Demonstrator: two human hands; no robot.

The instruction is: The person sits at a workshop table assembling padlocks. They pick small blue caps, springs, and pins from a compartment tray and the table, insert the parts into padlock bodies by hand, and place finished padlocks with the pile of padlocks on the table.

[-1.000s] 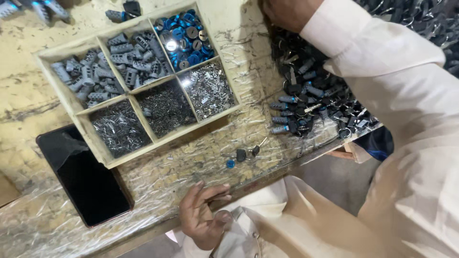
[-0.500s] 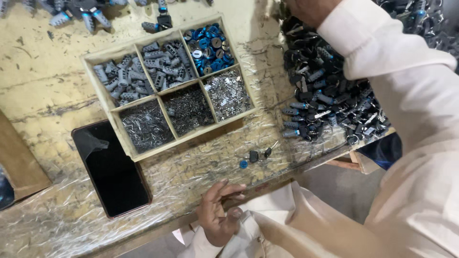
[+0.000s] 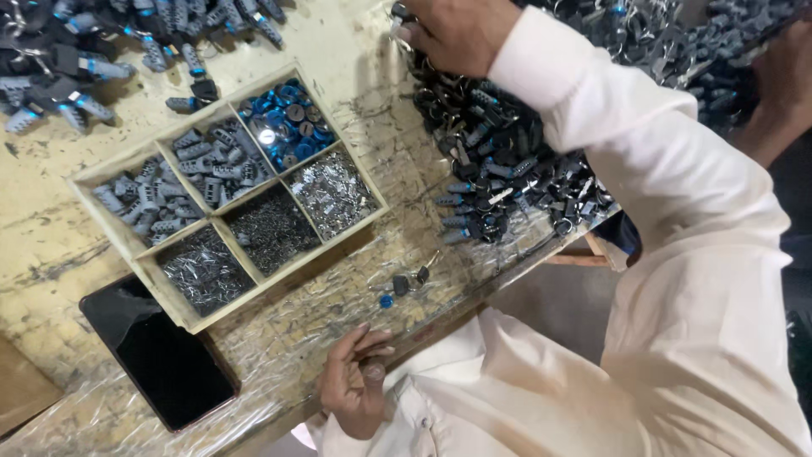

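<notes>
Divided tray (probably metal bits)

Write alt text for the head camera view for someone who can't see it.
A person's right hand reaches into a heap of dark keychain parts while the left hand rests at the table edge. Nearby sit a compartmented wooden tray and a black phone.

Garment: long-sleeved cream-white shirt, loose fit, creased fabric; sleeves reach both wrists; left hand and right hand bare, no gloves.

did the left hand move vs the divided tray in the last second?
No. The left hand stays at the table edge, same offset below the divided tray; only the camera shifted.
</notes>
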